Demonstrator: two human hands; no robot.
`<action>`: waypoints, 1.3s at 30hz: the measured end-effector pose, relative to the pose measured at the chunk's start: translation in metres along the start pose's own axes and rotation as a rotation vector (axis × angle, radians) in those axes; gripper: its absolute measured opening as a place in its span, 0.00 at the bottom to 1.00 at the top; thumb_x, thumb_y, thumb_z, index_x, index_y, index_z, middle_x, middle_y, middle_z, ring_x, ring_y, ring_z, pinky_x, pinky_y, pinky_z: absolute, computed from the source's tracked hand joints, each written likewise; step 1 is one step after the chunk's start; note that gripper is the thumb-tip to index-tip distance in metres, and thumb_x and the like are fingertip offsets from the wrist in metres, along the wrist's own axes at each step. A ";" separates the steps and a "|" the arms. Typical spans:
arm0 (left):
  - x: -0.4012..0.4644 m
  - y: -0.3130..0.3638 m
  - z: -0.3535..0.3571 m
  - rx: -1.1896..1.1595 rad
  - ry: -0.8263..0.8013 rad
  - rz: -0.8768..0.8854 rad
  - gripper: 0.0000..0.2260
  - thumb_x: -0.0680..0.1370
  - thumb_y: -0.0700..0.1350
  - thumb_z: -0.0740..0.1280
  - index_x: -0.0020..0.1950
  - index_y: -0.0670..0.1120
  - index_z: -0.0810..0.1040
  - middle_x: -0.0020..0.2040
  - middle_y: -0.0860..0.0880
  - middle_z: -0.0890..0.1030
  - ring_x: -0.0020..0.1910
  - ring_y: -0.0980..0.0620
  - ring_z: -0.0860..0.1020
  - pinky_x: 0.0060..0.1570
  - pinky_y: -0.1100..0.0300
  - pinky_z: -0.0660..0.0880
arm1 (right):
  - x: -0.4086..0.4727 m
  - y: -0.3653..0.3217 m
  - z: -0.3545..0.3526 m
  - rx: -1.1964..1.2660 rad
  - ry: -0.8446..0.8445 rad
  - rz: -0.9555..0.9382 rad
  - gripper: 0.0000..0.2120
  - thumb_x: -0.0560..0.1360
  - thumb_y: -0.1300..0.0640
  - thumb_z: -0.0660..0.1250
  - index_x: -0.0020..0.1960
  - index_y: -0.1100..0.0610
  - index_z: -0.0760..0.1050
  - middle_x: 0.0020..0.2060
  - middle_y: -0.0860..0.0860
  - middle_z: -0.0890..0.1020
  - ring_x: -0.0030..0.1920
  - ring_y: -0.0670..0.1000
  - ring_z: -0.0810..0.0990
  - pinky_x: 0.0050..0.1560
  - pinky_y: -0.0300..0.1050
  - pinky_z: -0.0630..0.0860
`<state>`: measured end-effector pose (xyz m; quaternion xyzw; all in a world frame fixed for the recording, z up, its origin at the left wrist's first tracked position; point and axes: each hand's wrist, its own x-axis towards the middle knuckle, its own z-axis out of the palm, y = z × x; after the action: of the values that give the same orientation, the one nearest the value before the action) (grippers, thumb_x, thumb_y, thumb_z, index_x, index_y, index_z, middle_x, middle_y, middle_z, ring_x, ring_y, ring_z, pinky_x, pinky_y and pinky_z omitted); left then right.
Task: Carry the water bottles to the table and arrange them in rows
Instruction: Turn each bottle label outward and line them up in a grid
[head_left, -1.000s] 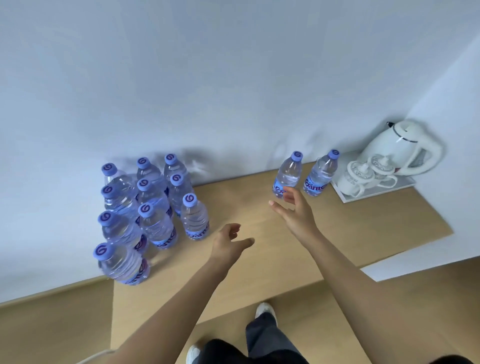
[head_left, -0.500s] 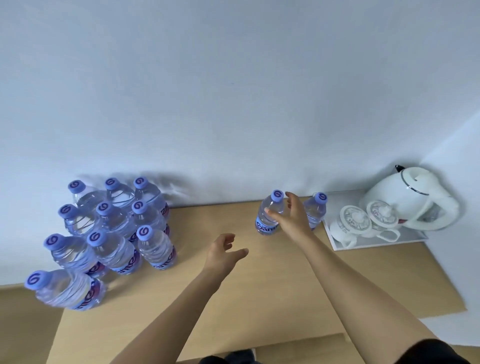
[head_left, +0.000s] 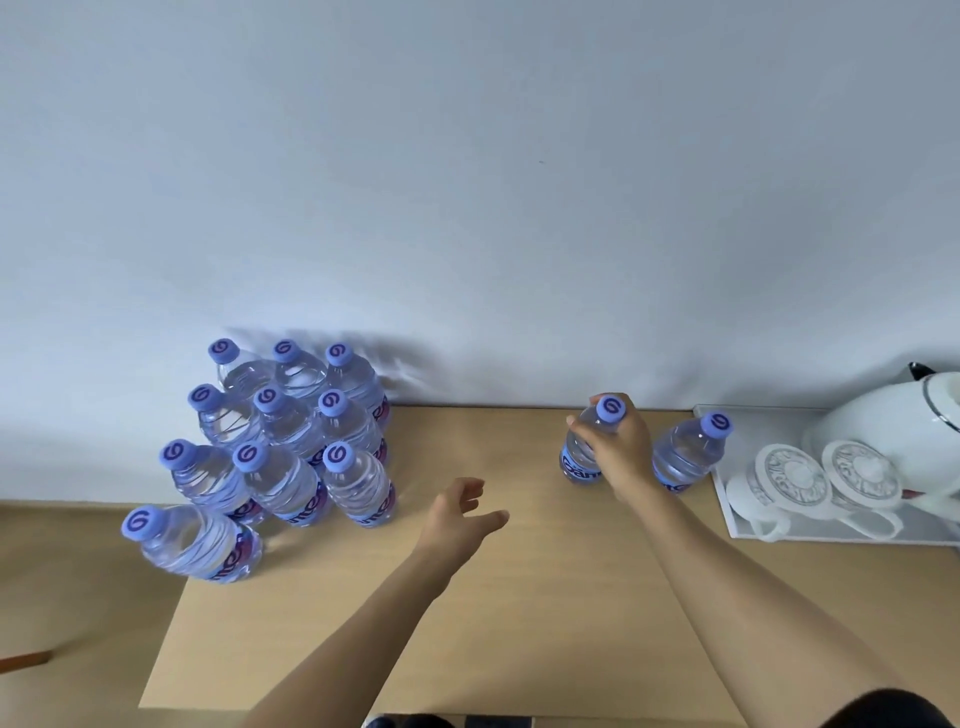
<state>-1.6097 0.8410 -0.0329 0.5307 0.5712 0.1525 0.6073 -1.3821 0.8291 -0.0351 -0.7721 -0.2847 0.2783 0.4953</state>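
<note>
Clear-plastic bottle (head_left: 577, 457), upright right of centre, is gripped near its cap by the right hand (head_left: 621, 452); the left hand (head_left: 457, 514), fingers loose and empty, is held nearer the clustered bottles (head_left: 291, 441) at left.

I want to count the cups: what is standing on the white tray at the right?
On the white tray stand two white cups with patterned lids and a white kettle. The frame edge cuts the tray, so more may stand there.
</note>
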 end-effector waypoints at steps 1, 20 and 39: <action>0.000 -0.001 -0.002 0.004 -0.011 0.000 0.22 0.72 0.42 0.76 0.64 0.48 0.73 0.61 0.53 0.76 0.59 0.56 0.74 0.52 0.61 0.71 | -0.002 -0.002 0.001 -0.007 -0.013 -0.006 0.14 0.69 0.59 0.78 0.42 0.47 0.73 0.32 0.38 0.80 0.35 0.37 0.78 0.36 0.28 0.71; -0.045 0.051 -0.063 -0.127 -0.328 0.349 0.27 0.65 0.47 0.81 0.60 0.53 0.74 0.52 0.54 0.84 0.50 0.56 0.83 0.47 0.61 0.81 | -0.084 -0.168 0.045 0.115 -0.284 -0.042 0.19 0.69 0.48 0.75 0.33 0.59 0.72 0.29 0.51 0.75 0.29 0.48 0.74 0.36 0.41 0.71; -0.100 0.064 -0.099 -0.286 -0.165 0.420 0.22 0.62 0.42 0.80 0.53 0.43 0.78 0.45 0.44 0.85 0.42 0.49 0.83 0.43 0.58 0.81 | -0.148 -0.222 0.075 0.332 -0.261 -0.001 0.14 0.68 0.53 0.78 0.42 0.57 0.75 0.35 0.56 0.81 0.34 0.54 0.81 0.38 0.50 0.80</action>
<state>-1.6980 0.8335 0.0945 0.5572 0.3697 0.3107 0.6755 -1.5723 0.8458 0.1649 -0.6371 -0.2972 0.4187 0.5748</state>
